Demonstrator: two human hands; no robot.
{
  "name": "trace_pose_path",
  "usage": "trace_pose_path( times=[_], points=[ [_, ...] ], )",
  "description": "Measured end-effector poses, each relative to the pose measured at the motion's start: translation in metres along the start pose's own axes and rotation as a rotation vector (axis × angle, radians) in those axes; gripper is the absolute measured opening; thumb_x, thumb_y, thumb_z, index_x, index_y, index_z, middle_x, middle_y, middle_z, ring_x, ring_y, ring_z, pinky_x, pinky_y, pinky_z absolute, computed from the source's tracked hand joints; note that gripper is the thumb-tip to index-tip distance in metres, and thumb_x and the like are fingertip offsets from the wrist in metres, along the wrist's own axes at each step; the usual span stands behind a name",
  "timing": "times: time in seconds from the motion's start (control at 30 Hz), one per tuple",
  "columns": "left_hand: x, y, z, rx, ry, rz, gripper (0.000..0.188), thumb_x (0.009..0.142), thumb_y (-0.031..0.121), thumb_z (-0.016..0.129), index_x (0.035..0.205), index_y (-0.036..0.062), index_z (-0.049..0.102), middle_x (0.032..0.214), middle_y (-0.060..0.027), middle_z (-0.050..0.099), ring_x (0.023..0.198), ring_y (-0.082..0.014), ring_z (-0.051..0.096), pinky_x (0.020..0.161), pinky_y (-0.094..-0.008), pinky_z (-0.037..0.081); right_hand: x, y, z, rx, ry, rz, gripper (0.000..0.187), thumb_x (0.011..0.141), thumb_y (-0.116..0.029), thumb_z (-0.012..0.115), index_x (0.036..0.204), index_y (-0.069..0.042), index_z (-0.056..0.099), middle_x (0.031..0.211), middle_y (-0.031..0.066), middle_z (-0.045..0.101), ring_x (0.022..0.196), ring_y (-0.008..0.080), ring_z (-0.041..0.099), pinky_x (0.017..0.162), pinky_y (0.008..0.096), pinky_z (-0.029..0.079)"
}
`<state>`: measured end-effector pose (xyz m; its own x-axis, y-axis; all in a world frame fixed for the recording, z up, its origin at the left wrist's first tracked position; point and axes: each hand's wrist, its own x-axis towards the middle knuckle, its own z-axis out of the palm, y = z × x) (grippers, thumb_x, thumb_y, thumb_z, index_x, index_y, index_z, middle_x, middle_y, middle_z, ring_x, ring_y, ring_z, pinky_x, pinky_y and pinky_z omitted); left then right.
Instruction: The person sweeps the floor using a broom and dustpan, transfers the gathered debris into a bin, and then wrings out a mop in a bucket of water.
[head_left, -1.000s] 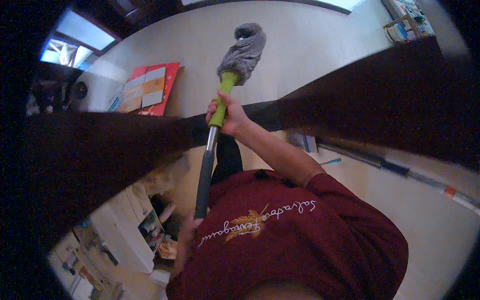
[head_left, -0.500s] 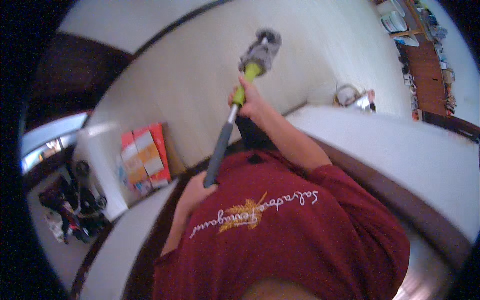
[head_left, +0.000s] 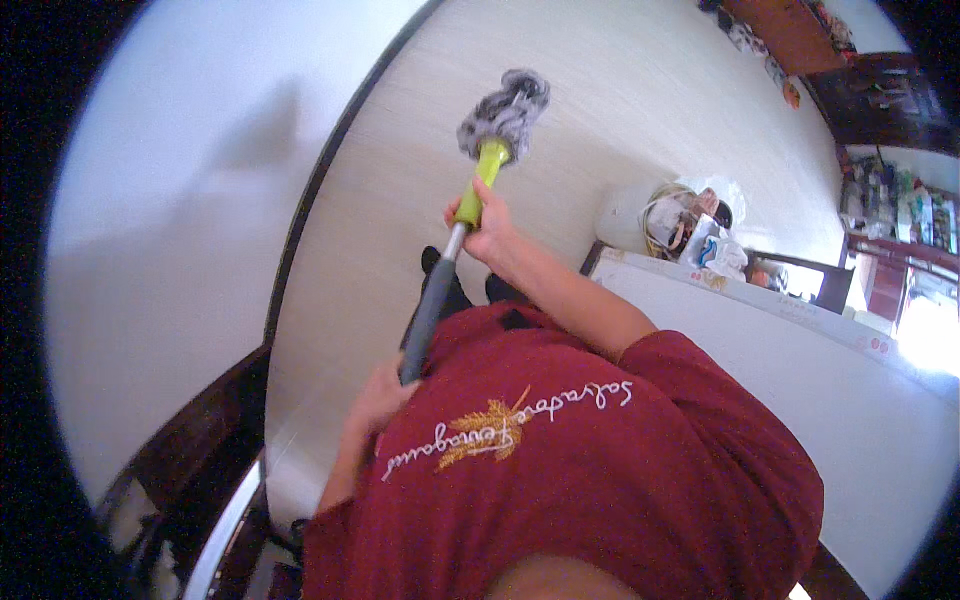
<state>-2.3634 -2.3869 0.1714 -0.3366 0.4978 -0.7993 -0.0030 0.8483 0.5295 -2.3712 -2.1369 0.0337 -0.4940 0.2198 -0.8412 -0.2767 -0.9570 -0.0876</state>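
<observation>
A mop (head_left: 430, 305) slants up and away from my body, with a dark grey grip, a short bare metal stretch and a lime-green collar. Its shaggy grey-and-white head (head_left: 505, 112) is at the far end, over the pale floor; I cannot tell if it touches. My right hand (head_left: 483, 225) is closed round the lower part of the green collar. At the near end of the grey grip, beside my maroon shirt, my left hand (head_left: 382, 395) is wrapped round the mop, its fingers partly hidden.
A white wall with a dark baseboard (head_left: 300, 215) runs along the left. To the right stands a long white cabinet or appliance (head_left: 800, 400). Beyond its corner sits a pale bin (head_left: 625, 215) beside bags and clutter (head_left: 710, 230). Dark wooden furniture (head_left: 215, 420) is at lower left.
My view has turned left, bringing the white wall alongside; the red-and-orange cartons have gone out of sight. The mop stays in both hands, its head slightly further left in view.
</observation>
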Motion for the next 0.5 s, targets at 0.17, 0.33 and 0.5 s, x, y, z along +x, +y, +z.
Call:
trace_pose_path(
  times=[0.17,0.33,0.5],
  points=[
    [0.054,0.115,-0.111,0.159,-0.142,0.033,0.030,0.065,0.023,0.063,0.080,0.0009,0.050,0.063,-0.0045,0.048,0.060,-0.0139,0.045,0.054,-0.0283,0.038,-0.018,-0.017,0.085,0.041,-0.142,0.345,0.035,0.078,-0.037,0.059,0.063,-0.008,0.046,0.055,0.0035,0.046,0.056,0.0223,0.052,0.058,0.0381,0.046],
    [0.128,0.220,-0.142,0.310,-0.148,0.055,0.027,0.066,0.020,0.062,0.072,-0.0011,0.047,0.058,-0.0066,0.049,0.049,-0.0148,0.047,0.045,-0.0303,0.038,0.036,-0.091,0.137,0.052,0.008,0.232,0.032,0.077,-0.025,0.061,0.061,-0.010,0.037,0.050,0.0042,0.036,0.042,0.0207,0.041,0.042,0.0384,0.041],
    [0.208,0.327,-0.131,0.511,-0.134,0.149,0.031,0.067,0.020,0.064,0.078,-0.0046,0.049,0.059,-0.0089,0.051,0.056,-0.0180,0.052,0.053,-0.0325,0.041,0.078,-0.214,0.169,0.049,0.062,0.178,0.030,0.078,-0.026,0.057,0.061,-0.010,0.037,0.050,0.0052,0.037,0.041,0.0211,0.040,0.042,0.0395,0.040]
  ],
)
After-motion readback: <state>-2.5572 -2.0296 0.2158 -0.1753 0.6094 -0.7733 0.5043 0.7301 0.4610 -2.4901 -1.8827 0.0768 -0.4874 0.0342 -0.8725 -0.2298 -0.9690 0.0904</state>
